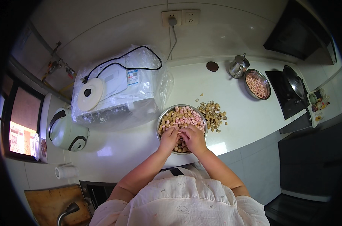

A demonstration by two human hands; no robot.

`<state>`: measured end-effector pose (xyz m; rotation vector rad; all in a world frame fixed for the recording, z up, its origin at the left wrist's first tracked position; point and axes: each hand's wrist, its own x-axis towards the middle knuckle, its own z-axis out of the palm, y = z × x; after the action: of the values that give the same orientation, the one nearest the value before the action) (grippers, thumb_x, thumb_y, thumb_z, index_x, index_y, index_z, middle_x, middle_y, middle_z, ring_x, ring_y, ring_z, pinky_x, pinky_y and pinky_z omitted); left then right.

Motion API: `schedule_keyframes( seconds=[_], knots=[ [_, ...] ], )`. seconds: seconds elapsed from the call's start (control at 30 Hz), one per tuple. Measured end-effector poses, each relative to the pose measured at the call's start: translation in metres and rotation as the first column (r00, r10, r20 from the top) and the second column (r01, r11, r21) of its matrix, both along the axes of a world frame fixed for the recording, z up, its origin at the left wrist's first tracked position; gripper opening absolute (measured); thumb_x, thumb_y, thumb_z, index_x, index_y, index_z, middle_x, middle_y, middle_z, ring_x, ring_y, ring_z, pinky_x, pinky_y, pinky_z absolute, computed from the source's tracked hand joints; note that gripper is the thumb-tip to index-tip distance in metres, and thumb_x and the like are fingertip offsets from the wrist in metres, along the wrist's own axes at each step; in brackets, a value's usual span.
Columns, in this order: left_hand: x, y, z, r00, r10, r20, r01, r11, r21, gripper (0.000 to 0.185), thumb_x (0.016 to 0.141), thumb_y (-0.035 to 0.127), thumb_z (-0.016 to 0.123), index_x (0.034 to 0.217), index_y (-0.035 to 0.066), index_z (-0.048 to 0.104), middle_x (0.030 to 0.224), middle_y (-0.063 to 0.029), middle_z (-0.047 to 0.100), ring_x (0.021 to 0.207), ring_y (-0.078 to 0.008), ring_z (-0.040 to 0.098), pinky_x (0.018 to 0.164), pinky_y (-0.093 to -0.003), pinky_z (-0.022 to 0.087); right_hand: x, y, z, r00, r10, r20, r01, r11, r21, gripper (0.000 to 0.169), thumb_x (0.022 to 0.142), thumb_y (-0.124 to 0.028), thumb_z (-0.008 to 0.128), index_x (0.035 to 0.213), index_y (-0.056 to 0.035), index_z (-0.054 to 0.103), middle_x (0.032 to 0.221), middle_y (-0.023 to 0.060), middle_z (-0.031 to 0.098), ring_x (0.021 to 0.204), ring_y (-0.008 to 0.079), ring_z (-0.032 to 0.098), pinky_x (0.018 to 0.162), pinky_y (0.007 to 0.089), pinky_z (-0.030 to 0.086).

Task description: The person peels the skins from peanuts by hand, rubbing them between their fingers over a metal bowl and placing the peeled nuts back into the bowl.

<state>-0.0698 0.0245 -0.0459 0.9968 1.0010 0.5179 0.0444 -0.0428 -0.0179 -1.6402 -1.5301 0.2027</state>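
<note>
A round metal bowl (pixel 158 122) stands near the counter's front edge, full of unshelled peanuts (pixel 168 117) and pink shelled peanut kernels (pixel 191 116). Over its front half, my left hand (pixel 169 139) and my right hand (pixel 194 138) meet at the fingertips. The fingers of both are bent together around something small, probably a peanut, mostly hidden by the fingers. Right of the bowl, against its side, lies a pile of empty peanut shells (pixel 212 114). A second metal bowl (pixel 268 89) farther right holds more pink kernels (pixel 255 86).
Left of the bowl sits a plastic-wrapped white appliance (pixel 140 93) with a round base and black cord on top. A rice cooker (pixel 65 130) stands beyond it. At the back right are a metal pot (pixel 238 67), a dark round lid (pixel 212 66) and a black cooktop (pixel 282 97).
</note>
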Motion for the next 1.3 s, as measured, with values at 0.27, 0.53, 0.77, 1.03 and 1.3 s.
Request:
schedule_keyframes(
  seconds=[0.27, 0.53, 0.77, 1.03, 1.3],
  knots=[
    [-0.006, 0.002, 0.003, 0.998, -0.054, 0.040, 0.056, 0.997, -0.049, 0.024, 0.092, 0.025, 0.047, 0.080, 0.007, 0.056, 0.056, 0.0025, 0.043, 0.045, -0.0062, 0.035, 0.040, -0.0205, 0.026, -0.002, -0.003, -0.004, 0.999, -0.015, -0.040, 0.015, 1.000, 0.014, 0.011, 0.072, -0.007, 0.066, 0.082, -0.0063, 0.062, 0.072, 0.0085, 0.053, 0.068, 0.0270, 0.056, 0.060, 0.0353, 0.046],
    [-0.012, 0.005, 0.001, 0.998, -0.005, 0.066, 0.030, 0.923, -0.384, 0.029, 0.091, 0.031, 0.047, 0.076, 0.008, 0.051, 0.053, 0.0018, 0.042, 0.041, -0.0069, 0.034, 0.037, -0.0210, 0.024, -0.002, -0.013, -0.009, 0.983, 0.054, 0.174, -0.057, 0.998, 0.010, 0.010, 0.073, -0.010, 0.066, 0.082, -0.0084, 0.063, 0.070, 0.0071, 0.053, 0.065, 0.0252, 0.055, 0.057, 0.0344, 0.046],
    [-0.021, 0.013, -0.005, 0.999, -0.033, -0.015, 0.030, 0.981, -0.190, 0.027, 0.092, 0.031, 0.047, 0.082, 0.007, 0.052, 0.055, 0.0018, 0.042, 0.043, -0.0066, 0.035, 0.038, -0.0213, 0.025, 0.005, -0.009, -0.016, 0.996, -0.035, -0.080, 0.029, 0.997, -0.066, 0.019, 0.072, -0.009, 0.068, 0.091, -0.0043, 0.064, 0.074, 0.0088, 0.058, 0.068, 0.0247, 0.057, 0.059, 0.0317, 0.046],
    [-0.013, 0.004, -0.001, 0.973, -0.204, 0.105, 0.218, 0.966, -0.142, 0.024, 0.095, 0.027, 0.042, 0.089, 0.006, 0.052, 0.059, 0.0014, 0.044, 0.047, -0.0065, 0.036, 0.041, -0.0207, 0.026, 0.012, -0.002, -0.022, 0.924, 0.019, -0.382, -0.087, 0.983, -0.162, 0.018, 0.075, -0.008, 0.068, 0.091, -0.0019, 0.064, 0.071, 0.0057, 0.056, 0.059, 0.0146, 0.051, 0.058, 0.0262, 0.043],
    [-0.024, 0.035, -0.013, 0.993, -0.059, -0.107, 0.075, 0.984, 0.159, 0.011, 0.088, 0.012, 0.051, 0.095, 0.003, 0.052, 0.064, -0.0012, 0.051, 0.053, -0.0081, 0.045, 0.049, -0.0201, 0.035, 0.110, 0.002, -0.055, 0.896, -0.435, -0.089, 0.393, 0.869, -0.300, 0.012, 0.077, -0.012, 0.064, 0.084, -0.0034, 0.066, 0.080, 0.0128, 0.062, 0.071, 0.0261, 0.060, 0.066, 0.0353, 0.048]
  ],
)
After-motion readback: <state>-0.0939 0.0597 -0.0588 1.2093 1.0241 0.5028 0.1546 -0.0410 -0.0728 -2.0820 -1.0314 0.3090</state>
